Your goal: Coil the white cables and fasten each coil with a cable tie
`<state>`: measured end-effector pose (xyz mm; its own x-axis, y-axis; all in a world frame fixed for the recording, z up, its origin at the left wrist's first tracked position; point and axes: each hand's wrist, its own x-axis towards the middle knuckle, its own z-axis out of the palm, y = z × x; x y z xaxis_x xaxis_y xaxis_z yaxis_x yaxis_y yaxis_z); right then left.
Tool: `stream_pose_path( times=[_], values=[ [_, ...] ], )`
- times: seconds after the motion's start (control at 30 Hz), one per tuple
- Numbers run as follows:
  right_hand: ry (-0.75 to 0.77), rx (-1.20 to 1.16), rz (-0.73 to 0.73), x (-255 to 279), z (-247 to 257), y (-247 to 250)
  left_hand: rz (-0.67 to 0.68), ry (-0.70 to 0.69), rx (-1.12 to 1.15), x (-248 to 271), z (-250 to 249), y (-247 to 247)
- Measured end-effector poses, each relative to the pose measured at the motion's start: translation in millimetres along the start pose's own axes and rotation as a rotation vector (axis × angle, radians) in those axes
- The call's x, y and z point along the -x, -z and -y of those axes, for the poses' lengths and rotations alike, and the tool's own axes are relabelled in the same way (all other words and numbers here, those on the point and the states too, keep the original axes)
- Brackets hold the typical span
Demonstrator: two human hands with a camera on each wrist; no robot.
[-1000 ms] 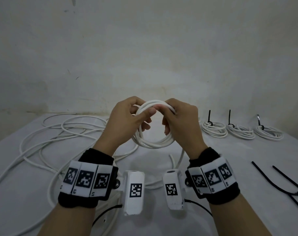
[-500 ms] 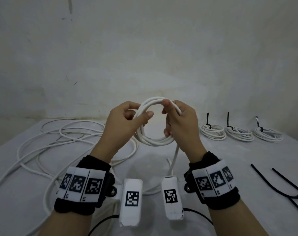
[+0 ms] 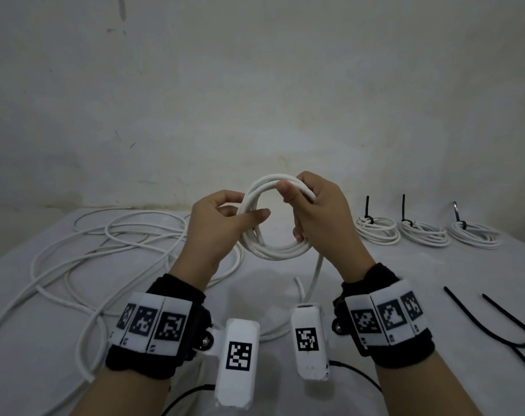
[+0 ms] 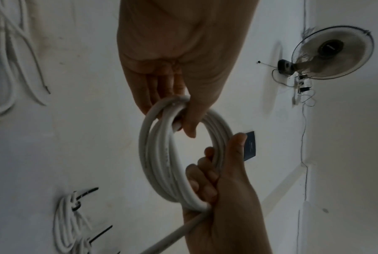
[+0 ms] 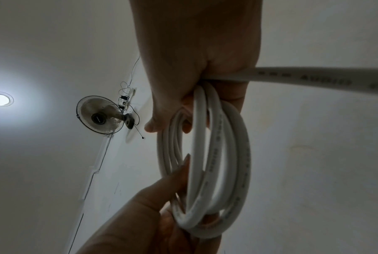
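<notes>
A white cable coil [image 3: 274,250] of several loops is held upright in the air above the table, between both hands. My left hand [image 3: 249,213] grips its left side, thumb across the front [image 4: 159,163]. My right hand [image 3: 297,205] holds the top right of the coil, its fingers curled round the strands [image 5: 218,163]. From under the right hand the free tail [image 3: 315,274] hangs down to the table; it runs close past the right wrist camera [image 5: 314,77]. Two loose black cable ties [image 3: 480,322] lie at the right on the table.
Three tied coils [image 3: 375,232] [image 3: 424,235] [image 3: 475,235] lie in a row at the back right, their black tie ends sticking up. Loose white cables [image 3: 90,250] sprawl over the left half of the grey table [image 3: 405,280]. A bare wall stands close behind.
Both hands lifted the coil slightly. The right hand slid from the top middle of the coil to its upper right, and the left hand shifted down the left side. The ring now shows more openly.
</notes>
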<state>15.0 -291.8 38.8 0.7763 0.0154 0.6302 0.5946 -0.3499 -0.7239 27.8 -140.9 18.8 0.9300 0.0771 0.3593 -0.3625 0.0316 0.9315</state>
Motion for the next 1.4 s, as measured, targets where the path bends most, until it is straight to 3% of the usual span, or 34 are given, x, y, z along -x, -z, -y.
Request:
stream_pose_path(
  times=[0.1,0.2,0.3,0.4,0.57,0.9,1.13,1.27,1.4],
  values=[
    [0.039,0.067,0.011,-0.3,0.5,1.9,0.012,0.102,0.106,4.0,4.4,-9.1],
    [0.026,0.046,0.01,-1.2,-2.0,4.1,0.115,0.175,0.166,5.0,3.0,-10.0],
    [-0.022,-0.013,0.014,-1.8,-7.0,6.5,0.297,0.156,0.064,4.2,-3.8,0.4],
    [-0.045,-0.035,0.016,-1.6,-8.4,4.8,0.396,0.126,0.039,4.9,-6.5,8.7],
    [-0.046,-0.103,0.011,0.4,-7.9,3.5,0.43,0.086,0.051,6.0,-9.9,8.0],
    [-0.136,-0.123,0.009,1.8,-9.9,-5.5,0.287,0.05,0.014,9.2,-11.6,-7.7],
    [-0.41,-0.501,0.185,3.7,-0.4,-4.2,0.285,-0.01,0.051,5.1,-11.4,-3.3],
    [-0.438,-0.525,0.131,3.2,-0.1,-1.5,0.363,-0.038,0.043,6.3,-7.8,-1.7],
    [-0.38,-0.627,0.025,2.3,-0.2,6.3,0.59,0.038,0.062,-3.7,6.9,17.8]
  ],
)
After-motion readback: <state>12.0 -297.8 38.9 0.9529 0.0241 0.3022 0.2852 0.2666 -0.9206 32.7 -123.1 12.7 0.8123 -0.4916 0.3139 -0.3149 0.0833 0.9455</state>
